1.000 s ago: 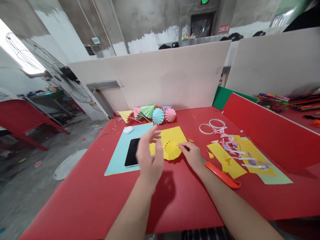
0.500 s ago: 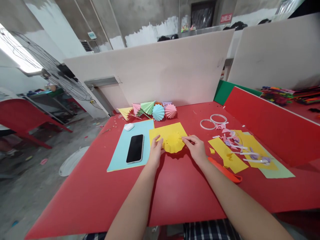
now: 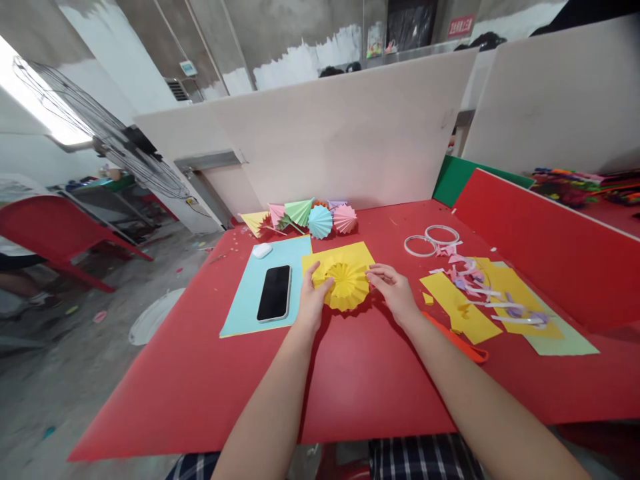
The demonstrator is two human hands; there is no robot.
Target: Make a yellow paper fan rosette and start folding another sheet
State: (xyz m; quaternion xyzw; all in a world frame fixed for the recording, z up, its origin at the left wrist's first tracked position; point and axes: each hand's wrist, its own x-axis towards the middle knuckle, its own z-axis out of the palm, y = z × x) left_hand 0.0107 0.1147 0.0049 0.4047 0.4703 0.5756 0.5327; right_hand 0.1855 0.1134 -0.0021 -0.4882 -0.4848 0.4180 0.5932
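Observation:
Between my hands is a round, pleated yellow paper rosette (image 3: 347, 288), its folds fanning out from the centre and facing up at me. My left hand (image 3: 314, 297) grips its left edge, thumb on top of the folds. My right hand (image 3: 393, 288) pinches the opposite edge between thumb and fingers. Behind the rosette, partly covered by it, a flat yellow paper sheet (image 3: 357, 251) lies on the red table (image 3: 340, 387). Left of my left hand, a black-screened phone (image 3: 275, 293) rests on a light blue sheet (image 3: 240, 310).
Folded paper umbrellas (image 3: 320, 222) stand at the back, beside a white case (image 3: 262, 250). To the right lie two white rings (image 3: 420, 246), curled paper strips (image 3: 470, 277), yellow paper pieces (image 3: 463, 310) and an orange tool (image 3: 467, 348). A red board (image 3: 540, 247) borders the right side.
The yellow rosette has tilted and opened toward me, so its pleated face now shows. Both hands stay at its edges. The whole view has shifted slightly.

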